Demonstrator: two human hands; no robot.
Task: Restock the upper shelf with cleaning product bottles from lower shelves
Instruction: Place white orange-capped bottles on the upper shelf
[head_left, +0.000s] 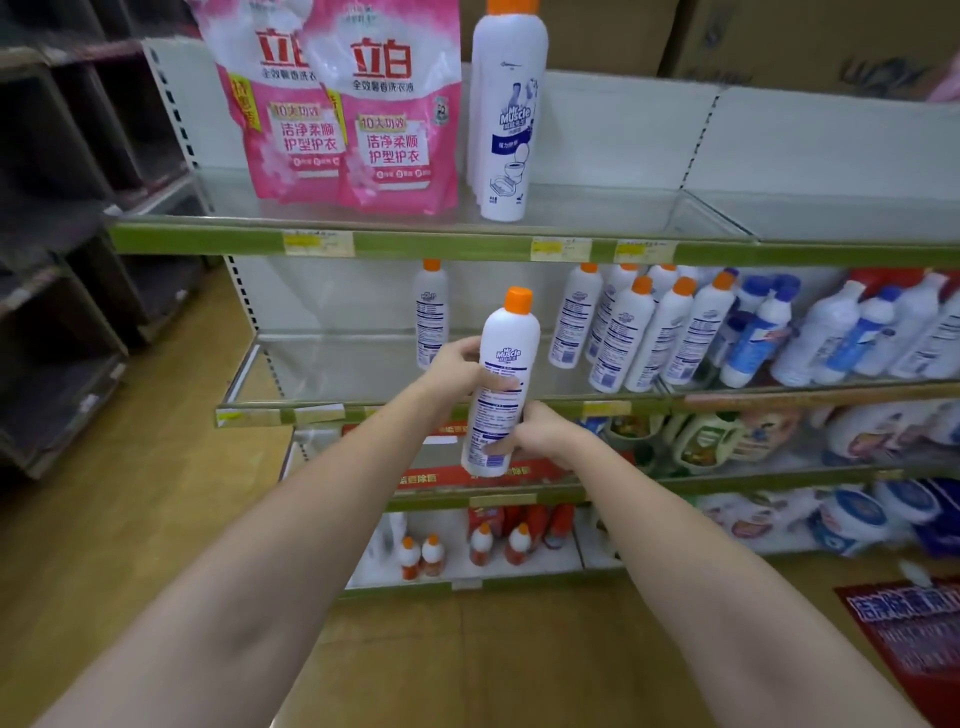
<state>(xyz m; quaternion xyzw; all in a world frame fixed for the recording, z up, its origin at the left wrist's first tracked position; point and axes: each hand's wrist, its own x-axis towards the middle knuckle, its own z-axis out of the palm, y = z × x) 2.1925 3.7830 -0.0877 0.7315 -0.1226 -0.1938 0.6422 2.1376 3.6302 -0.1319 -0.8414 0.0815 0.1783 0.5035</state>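
Head view shows the left hand (457, 370) and the right hand (540, 434) both grasping one white bottle (501, 384) below the upper shelf (415, 243).

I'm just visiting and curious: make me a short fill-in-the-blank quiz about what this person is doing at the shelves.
1. The bottle held in both hands has a cap coloured ____.
2. On the upper shelf, one white bottle stands right of two ____ refill bags.
3. The left hand grips the held bottle ____ than the right hand.

Missing words: orange; pink; higher
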